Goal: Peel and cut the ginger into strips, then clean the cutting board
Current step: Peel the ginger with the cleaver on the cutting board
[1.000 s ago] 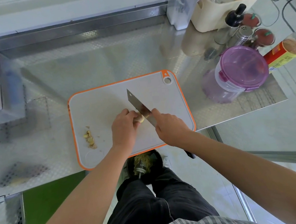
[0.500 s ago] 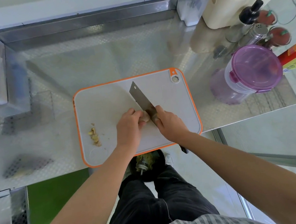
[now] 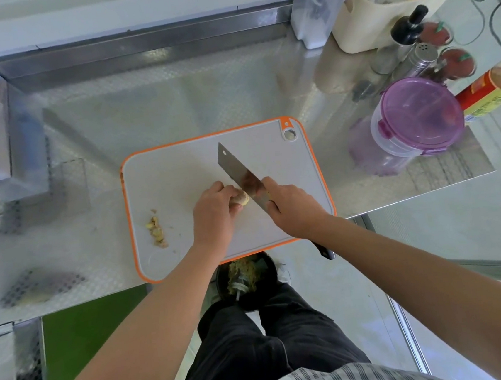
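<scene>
On the grey, orange-rimmed plastic cutting board (image 3: pixel 180 172), near its front edge, the left hand (image 3: pixel 215 214) fingers grip the pale yellow ginger piece (image 3: pixel 242 199), while the right hand (image 3: pixel 294 208) fingers clasp the steel cleaver (image 3: pixel 240 177), its blade touching the ginger.

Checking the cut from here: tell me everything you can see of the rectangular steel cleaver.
The rectangular steel cleaver has a shiny flat blade with a small hole near its far corner, and a dark handle end showing behind the right hand that grips it. It slants over the orange-rimmed grey cutting board, its blade against the pale ginger piece that the left hand holds.
</scene>
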A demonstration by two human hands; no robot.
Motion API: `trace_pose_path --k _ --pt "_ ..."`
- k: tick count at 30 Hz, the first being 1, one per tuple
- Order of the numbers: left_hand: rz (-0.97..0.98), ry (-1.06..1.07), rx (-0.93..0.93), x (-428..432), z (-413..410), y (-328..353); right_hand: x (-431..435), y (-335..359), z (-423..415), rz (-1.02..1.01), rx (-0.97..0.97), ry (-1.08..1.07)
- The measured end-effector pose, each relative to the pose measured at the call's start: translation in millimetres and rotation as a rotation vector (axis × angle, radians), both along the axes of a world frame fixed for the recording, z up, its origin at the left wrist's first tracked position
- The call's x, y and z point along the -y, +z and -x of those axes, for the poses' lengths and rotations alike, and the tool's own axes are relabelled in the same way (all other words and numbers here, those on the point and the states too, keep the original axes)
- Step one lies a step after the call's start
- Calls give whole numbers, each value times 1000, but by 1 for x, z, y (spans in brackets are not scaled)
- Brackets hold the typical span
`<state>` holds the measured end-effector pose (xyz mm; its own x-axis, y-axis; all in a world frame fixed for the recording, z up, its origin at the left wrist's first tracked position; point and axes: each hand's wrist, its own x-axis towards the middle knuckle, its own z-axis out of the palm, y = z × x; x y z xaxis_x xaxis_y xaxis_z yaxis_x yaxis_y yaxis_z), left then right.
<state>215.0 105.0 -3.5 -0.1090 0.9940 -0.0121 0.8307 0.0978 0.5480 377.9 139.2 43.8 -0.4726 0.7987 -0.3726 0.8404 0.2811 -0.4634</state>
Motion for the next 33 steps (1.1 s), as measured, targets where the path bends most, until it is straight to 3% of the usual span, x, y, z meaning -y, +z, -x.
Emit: trace_pose_path --k 13,24,33 --pt "-22 -9 8 1 0 -1 -7 -17 21 27 57 -5" --pt "2 -10 12 -1 2 -2 -7 -13 4 -72 -113 -75" --pt "-12 -9 -2 0 2 1 2 0 0 -3 4 12"
